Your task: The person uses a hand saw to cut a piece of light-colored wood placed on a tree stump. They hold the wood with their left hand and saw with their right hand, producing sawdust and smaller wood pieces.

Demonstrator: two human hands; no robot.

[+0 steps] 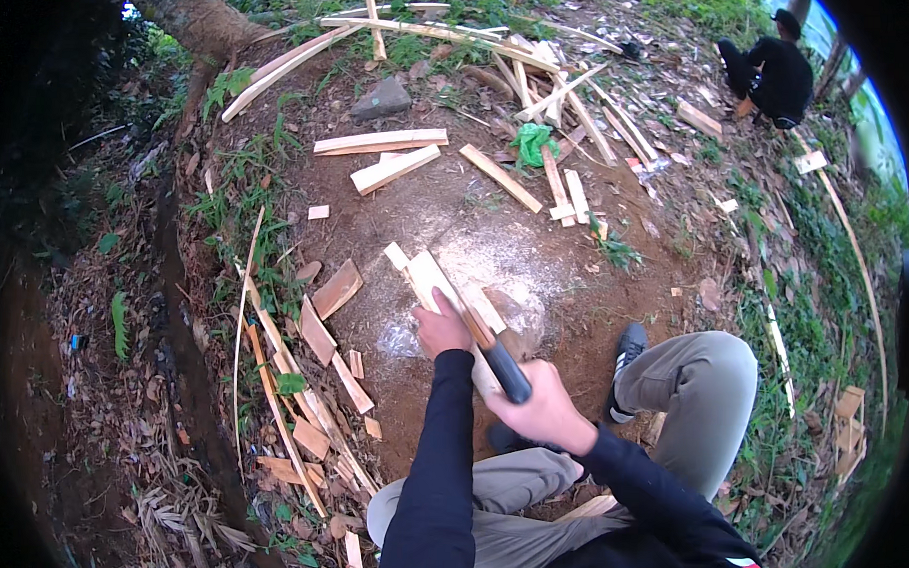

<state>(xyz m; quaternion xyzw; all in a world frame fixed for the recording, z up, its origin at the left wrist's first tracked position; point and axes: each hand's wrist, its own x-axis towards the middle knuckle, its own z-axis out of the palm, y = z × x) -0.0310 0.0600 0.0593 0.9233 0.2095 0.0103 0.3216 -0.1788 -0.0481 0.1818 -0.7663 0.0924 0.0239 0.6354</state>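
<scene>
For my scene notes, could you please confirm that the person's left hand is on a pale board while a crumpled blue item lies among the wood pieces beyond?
Not quite: the crumpled item is green, not blue, as the head view shows. The left hand is on a pale board, and the item lies among the wood pieces beyond.

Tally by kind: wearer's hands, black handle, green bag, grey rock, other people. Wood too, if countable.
Wearer's hands: 2 (left hand, right hand)
Black handle: 1
Green bag: 1
Grey rock: 1
Other person: 1
Total: 6
Wood left out: pieces overlap, no sure count.
</scene>
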